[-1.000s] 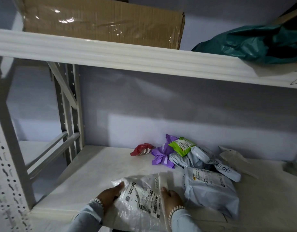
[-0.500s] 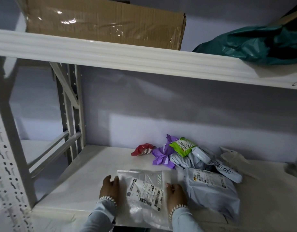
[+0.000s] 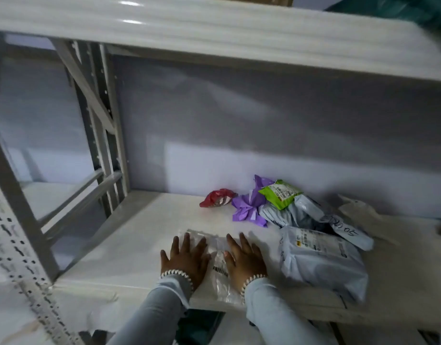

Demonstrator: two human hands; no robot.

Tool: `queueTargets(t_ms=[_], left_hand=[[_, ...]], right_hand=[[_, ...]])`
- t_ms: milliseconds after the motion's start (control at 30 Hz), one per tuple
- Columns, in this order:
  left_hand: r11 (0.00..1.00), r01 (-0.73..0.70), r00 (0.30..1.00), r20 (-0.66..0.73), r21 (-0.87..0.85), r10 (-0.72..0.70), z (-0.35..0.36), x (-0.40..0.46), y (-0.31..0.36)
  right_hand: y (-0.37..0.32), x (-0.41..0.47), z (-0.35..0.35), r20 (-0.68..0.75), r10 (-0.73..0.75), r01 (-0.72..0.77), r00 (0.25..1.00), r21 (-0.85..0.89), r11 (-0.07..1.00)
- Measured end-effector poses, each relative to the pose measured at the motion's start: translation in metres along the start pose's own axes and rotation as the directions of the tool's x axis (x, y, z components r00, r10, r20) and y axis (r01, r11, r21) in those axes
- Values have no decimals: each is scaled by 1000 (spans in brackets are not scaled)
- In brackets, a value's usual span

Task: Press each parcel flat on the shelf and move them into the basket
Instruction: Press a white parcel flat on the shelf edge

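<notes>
A clear plastic parcel point(image 3: 220, 270) with a printed label lies flat at the front edge of the white shelf point(image 3: 140, 240). My left hand point(image 3: 186, 258) and my right hand point(image 3: 244, 260) rest palm-down on it, fingers spread, covering most of it. Right of my hands lies a large grey mailer point(image 3: 321, 262). Behind it sits a pile: a grey bag with handwriting point(image 3: 344, 225), a green parcel point(image 3: 280, 194), a purple parcel point(image 3: 249, 207) and a small red parcel point(image 3: 218, 197). No basket can be made out.
The upper shelf beam point(image 3: 214, 33) hangs low overhead. Grey uprights and a diagonal brace point(image 3: 95, 115) stand at the left. A whitish crumpled bag point(image 3: 361, 210) lies at the far right against the wall. Something dark point(image 3: 199, 324) sits below the shelf edge.
Both hands have moved from the parcel's sides onto its top, palms flat with fingers spread. The parcel now lies flatter. The camera has tilted down.
</notes>
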State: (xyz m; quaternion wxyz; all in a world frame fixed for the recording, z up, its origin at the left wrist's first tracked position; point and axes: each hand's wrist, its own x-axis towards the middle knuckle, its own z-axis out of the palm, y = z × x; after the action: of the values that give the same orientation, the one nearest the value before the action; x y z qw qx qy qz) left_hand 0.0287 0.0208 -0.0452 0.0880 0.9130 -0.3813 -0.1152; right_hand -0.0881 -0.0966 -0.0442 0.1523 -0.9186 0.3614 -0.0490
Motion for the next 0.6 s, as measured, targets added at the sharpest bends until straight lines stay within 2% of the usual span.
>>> queueTargets(t_ms=[167, 433, 600], left_hand=[[997, -70, 998, 12, 38, 70, 16, 13, 6], [994, -62, 991, -115, 91, 72, 48, 13, 4], [991, -52, 993, -96, 120, 64, 52, 18, 3]], right_hand=[[0, 17, 33, 95, 39, -35, 995, -41, 999], [2, 6, 49, -25, 49, -51, 998, -97, 994], [4, 11, 58, -6, 50, -51, 999, -128, 990]])
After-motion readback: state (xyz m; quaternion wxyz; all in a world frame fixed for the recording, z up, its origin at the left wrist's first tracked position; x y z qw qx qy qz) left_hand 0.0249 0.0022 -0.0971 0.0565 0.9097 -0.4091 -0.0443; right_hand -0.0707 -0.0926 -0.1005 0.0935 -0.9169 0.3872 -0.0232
